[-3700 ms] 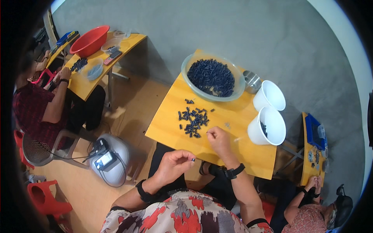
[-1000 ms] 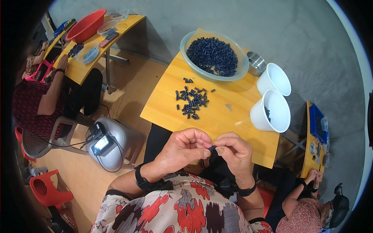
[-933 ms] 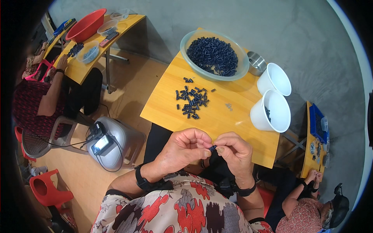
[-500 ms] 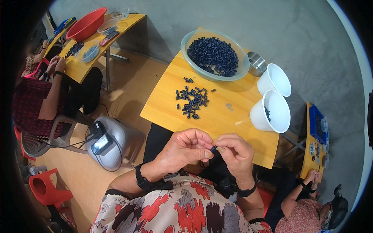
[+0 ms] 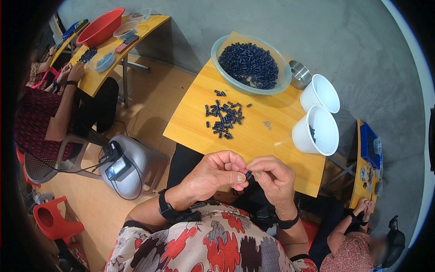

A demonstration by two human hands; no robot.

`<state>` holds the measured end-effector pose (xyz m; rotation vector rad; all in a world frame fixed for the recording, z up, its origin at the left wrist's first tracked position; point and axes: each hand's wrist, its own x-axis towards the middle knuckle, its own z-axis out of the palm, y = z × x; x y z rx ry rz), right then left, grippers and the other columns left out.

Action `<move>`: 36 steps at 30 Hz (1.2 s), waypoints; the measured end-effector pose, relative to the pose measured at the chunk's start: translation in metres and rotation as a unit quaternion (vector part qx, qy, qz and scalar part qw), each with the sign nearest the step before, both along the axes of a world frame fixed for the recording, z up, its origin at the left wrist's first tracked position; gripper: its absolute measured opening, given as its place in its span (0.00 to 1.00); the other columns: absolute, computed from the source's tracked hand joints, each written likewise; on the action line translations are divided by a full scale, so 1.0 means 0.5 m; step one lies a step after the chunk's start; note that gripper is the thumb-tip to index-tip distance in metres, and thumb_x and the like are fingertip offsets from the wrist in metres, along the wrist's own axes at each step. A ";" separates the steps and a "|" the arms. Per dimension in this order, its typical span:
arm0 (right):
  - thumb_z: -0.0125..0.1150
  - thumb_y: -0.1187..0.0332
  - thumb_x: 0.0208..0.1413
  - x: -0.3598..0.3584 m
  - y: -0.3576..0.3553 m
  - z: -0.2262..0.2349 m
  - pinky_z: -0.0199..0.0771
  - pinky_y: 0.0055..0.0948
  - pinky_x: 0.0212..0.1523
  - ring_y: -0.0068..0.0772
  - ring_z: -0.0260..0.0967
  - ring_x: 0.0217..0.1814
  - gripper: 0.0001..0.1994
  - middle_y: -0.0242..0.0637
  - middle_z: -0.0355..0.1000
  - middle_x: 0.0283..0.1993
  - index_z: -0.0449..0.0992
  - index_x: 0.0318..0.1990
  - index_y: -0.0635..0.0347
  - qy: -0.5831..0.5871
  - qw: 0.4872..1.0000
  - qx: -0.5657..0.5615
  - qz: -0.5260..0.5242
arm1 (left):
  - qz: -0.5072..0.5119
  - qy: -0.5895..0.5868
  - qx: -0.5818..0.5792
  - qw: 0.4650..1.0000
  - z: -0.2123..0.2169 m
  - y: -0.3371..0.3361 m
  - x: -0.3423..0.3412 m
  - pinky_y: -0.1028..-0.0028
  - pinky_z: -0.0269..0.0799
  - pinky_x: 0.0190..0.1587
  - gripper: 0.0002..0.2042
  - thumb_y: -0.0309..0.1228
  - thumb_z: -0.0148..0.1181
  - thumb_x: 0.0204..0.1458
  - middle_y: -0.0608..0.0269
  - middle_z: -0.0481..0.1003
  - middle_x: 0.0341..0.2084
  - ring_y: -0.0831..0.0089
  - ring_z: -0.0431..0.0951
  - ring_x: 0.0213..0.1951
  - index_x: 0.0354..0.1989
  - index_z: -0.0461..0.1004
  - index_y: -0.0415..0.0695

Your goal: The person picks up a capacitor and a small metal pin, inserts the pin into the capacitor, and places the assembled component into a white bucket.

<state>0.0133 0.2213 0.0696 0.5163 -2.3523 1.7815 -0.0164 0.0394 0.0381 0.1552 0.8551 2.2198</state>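
Note:
Close to my body, beyond the table's front edge, both hands meet fingertip to fingertip. Thumb and fingers of my left hand (image 5: 217, 174) pinch a small dark blue plastic part (image 5: 248, 175). My right hand (image 5: 274, 177) is closed in a pinch against the part's right end; whether a tiny piece sits in those fingertips is hidden. On the yellow table (image 5: 190, 122) ahead lies a loose pile of similar dark parts (image 5: 224, 119). To its right is a small cluster of tiny pale bits (image 5: 267, 124).
A large translucent basin (image 5: 284, 84) full of dark parts stands at the table's back. Beside it are a metal bowl (image 5: 300, 75) and two white buckets (image 5: 324, 97) (image 5: 301, 136). People work at tables left and right. A grey stool (image 5: 149, 167) holding electronic devices stands left.
My hands stay together in nearly the same place, and the part has turned slightly between my fingertips. The person at the left has shifted their hands toward their table.

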 end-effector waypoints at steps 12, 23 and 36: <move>0.54 0.80 0.53 0.017 -0.002 -0.030 0.69 0.20 0.43 0.22 0.69 0.40 0.11 0.37 0.72 0.39 0.68 0.44 0.69 -0.112 0.982 -0.150 -0.009 | 0.016 0.019 0.010 1.000 0.001 0.006 -0.003 0.79 0.74 0.32 0.07 0.18 0.57 0.50 0.61 0.75 0.28 0.78 0.76 0.28 0.38 0.70 0.37; 0.56 0.79 0.52 0.018 -0.004 -0.041 0.70 0.19 0.40 0.22 0.69 0.39 0.10 0.38 0.72 0.39 0.71 0.43 0.68 -0.049 0.994 -0.087 -0.037 | 0.022 0.018 0.019 0.999 0.003 0.005 -0.002 0.79 0.73 0.33 0.07 0.18 0.56 0.50 0.60 0.75 0.30 0.77 0.75 0.29 0.38 0.70 0.38; 0.72 0.74 0.36 0.007 -0.030 -0.044 0.72 0.22 0.27 0.27 0.70 0.28 0.24 0.41 0.72 0.36 0.72 0.45 0.63 0.204 0.958 0.172 -0.108 | 0.037 0.027 -0.009 0.999 -0.008 0.005 -0.007 0.80 0.73 0.36 0.08 0.19 0.58 0.49 0.61 0.75 0.31 0.80 0.75 0.33 0.38 0.71 0.37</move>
